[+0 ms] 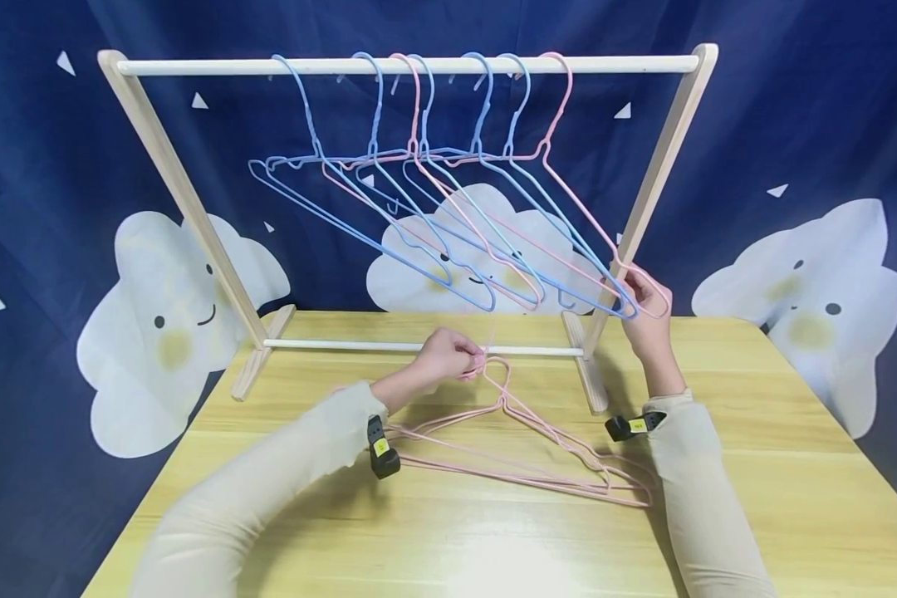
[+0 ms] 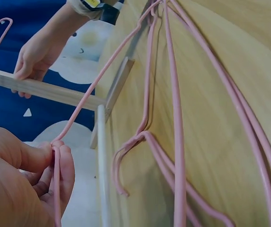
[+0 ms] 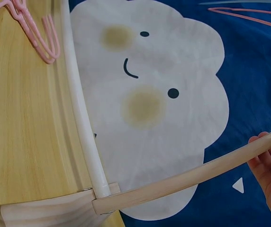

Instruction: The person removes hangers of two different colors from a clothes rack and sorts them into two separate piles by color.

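Observation:
My left hand (image 1: 448, 355) pinches a pink hanger (image 2: 95, 82) between thumb and fingers, low over the table. Right beside it, more pink hangers (image 1: 519, 482) lie overlapping on the tabletop, their hooks toward the rack. My right hand (image 1: 649, 320) grips the right wooden post (image 3: 197, 175) of the clothes rack, fingers curled round its edge. Above, the rack's white top rail (image 1: 217, 67) carries several blue hangers (image 1: 306, 116) and a few pink ones. The lower corner of the rightmost pink hanger (image 1: 556, 116) overlaps my right hand in the head view.
The rack stands on wooden feet (image 1: 586, 386) near the table's back edge, with a white lower bar (image 1: 344, 345) between its posts. Behind hangs a dark blue curtain (image 1: 792, 100) with white smiling clouds. The wooden table (image 1: 777, 465) extends to both sides.

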The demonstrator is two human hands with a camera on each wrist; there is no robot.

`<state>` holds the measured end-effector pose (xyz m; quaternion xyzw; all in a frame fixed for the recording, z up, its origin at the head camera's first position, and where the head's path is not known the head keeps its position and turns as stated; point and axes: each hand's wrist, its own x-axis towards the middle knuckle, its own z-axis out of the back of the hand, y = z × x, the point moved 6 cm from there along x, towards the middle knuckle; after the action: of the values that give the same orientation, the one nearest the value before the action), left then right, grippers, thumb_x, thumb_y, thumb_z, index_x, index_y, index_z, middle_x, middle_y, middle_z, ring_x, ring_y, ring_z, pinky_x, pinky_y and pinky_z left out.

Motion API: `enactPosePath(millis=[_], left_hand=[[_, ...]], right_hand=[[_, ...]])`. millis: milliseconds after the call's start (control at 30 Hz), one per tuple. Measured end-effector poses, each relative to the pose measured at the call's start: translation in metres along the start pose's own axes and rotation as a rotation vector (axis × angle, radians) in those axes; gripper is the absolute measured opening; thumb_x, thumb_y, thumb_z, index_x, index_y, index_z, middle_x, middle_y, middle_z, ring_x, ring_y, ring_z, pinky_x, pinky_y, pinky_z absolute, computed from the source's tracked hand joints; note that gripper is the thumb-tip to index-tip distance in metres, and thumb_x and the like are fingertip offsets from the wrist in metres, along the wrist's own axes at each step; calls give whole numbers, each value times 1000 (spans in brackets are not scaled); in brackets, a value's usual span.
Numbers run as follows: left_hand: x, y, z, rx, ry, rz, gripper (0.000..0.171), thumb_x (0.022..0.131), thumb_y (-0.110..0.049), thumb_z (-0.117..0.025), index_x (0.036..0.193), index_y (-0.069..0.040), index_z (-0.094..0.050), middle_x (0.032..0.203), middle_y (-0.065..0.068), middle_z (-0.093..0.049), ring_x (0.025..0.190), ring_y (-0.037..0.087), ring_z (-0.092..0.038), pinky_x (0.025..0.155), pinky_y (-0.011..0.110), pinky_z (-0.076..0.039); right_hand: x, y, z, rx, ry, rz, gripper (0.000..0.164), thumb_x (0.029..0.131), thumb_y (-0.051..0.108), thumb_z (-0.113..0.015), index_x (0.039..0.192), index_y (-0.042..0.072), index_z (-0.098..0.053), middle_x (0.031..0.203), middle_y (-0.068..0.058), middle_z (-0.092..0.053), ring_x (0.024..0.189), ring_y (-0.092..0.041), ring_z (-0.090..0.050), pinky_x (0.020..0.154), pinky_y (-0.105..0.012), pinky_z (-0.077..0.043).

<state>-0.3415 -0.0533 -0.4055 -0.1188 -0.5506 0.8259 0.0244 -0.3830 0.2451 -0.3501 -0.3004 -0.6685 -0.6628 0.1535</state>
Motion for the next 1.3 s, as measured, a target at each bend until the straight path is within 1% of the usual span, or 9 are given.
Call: enactPosePath(millis=[200, 433, 667, 733, 833, 967, 1067, 1133, 1300], left_hand=[[0, 6, -15, -65, 34, 41, 14, 90, 6, -69, 102, 11, -74, 95, 22, -76, 57, 9, -60, 56, 18, -56], [5, 16, -26, -170, 55, 118, 19, 91, 10, -65, 108, 13, -72, 95, 21, -75, 67, 16, -67, 56, 17, -56], [9, 25, -34, -138, 73, 134, 16, 91, 9, -65, 105, 11, -72, 92, 19, -75, 61, 13, -65, 56, 18, -56], [10, 28, -36, -81, 84, 108, 15, 91, 8, -67, 104, 10, -72, 93, 18, -75, 63, 12, -64, 59, 19, -58], [10, 31, -37, 70, 75, 42, 14, 90, 2, -71, 103, 5, -75, 98, 15, -76, 71, 11, -65, 68, 23, -60], [8, 32, -38, 278, 42, -42, 14, 88, -1, -73, 100, -3, -78, 101, 10, -78, 88, 20, -69, 84, 32, -59], [7, 34, -40, 373, 40, -61, 11, 87, -4, -75, 97, -6, -79, 103, 8, -78, 103, 26, -70, 97, 39, -55], [6, 35, -42, 428, 40, -63, 8, 87, -8, -76, 94, -8, -80, 107, 6, -78, 108, 26, -69, 102, 39, -53], [7, 37, -45, 523, 40, -70, 6, 87, -16, -78, 89, -11, -81, 101, 1, -79, 96, 19, -70, 87, 31, -55]], right_hand=[[0, -1, 0, 4, -1, -9, 27, 96, -12, -57, 119, -26, -58, 89, 18, -74, 83, 1, -68, 77, -9, -54], [-1, -2, 0, 7, 2, 9, 26, 97, -5, -62, 118, -20, -64, 91, 17, -74, 83, 3, -68, 78, -9, -54], [-1, 0, 1, 35, 0, 37, 26, 95, -12, -60, 114, 0, -73, 91, 15, -76, 83, 2, -69, 78, -9, -54], [-1, 0, 1, 33, 0, 33, 25, 95, -11, -60, 114, -1, -73, 91, 15, -76, 83, 1, -69, 78, -9, -54], [0, -1, 1, 14, 0, 16, 22, 96, -7, -61, 117, -11, -69, 91, 16, -75, 83, 1, -69, 78, -10, -54], [0, -2, 1, -2, 0, 6, 28, 97, -5, -61, 119, -22, -62, 91, 17, -74, 83, 1, -68, 78, -10, -54], [1, -2, 0, 11, 0, 18, 28, 97, -7, -59, 118, -25, -59, 91, 17, -74, 83, 2, -69, 78, -10, -54], [0, -2, 0, 19, 1, 31, 28, 96, -7, -59, 117, -26, -59, 91, 17, -74, 83, 2, -69, 79, -10, -54], [0, -3, 2, 31, 5, 59, 39, 97, 6, -69, 117, -26, -60, 92, 15, -75, 85, -1, -70, 81, -11, -55]])
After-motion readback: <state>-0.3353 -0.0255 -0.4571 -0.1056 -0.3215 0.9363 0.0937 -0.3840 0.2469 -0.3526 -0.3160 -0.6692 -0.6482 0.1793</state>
